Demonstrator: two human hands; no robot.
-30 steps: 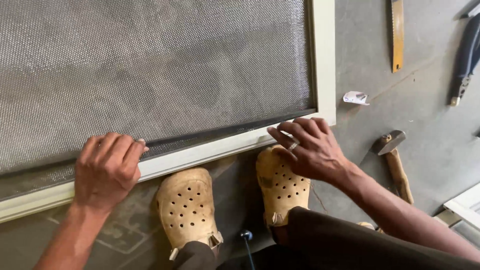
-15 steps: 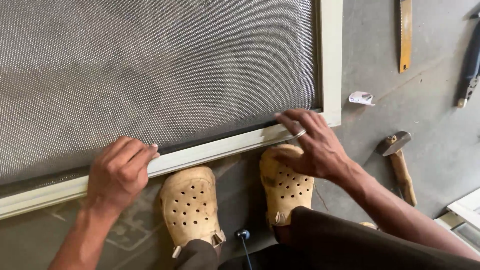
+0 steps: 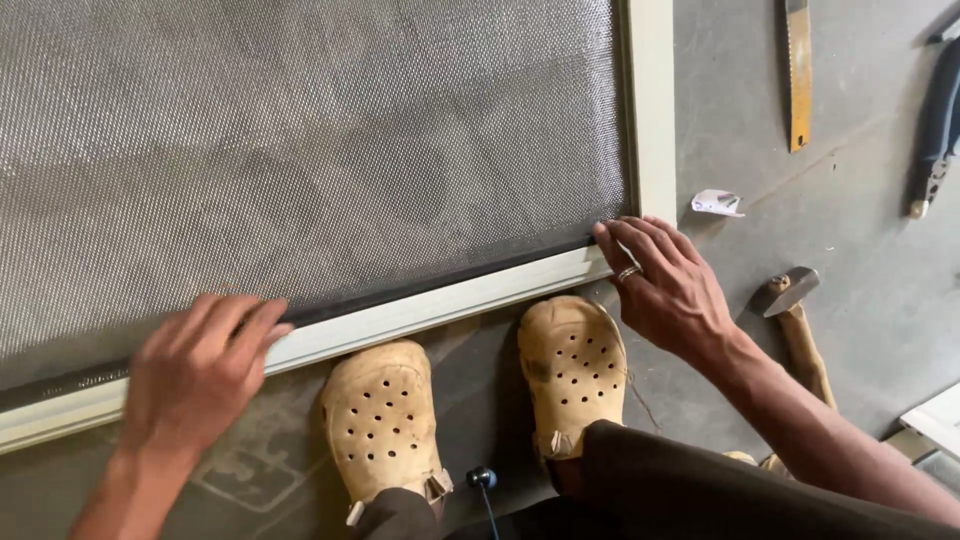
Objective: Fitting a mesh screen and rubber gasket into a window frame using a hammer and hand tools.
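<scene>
A cream-framed screen panel [image 3: 440,305] with grey mesh [image 3: 300,140] lies flat on the grey concrete floor [image 3: 860,230], and the left hand [image 3: 200,370] rests palm down on its lower rail with the fingers curled over the inner edge, while the right hand [image 3: 665,285], a ring on one finger, lies spread at the panel's lower right corner with fingertips touching the mesh edge. Just below the rail stand two tan perforated clogs [image 3: 385,425] side by side between the hands. To the right on the floor lie a hammer [image 3: 795,320] near the right wrist, a small white scrap [image 3: 718,203], a yellow-bladed handsaw [image 3: 797,70] and a dark-handled tool [image 3: 937,125].
</scene>
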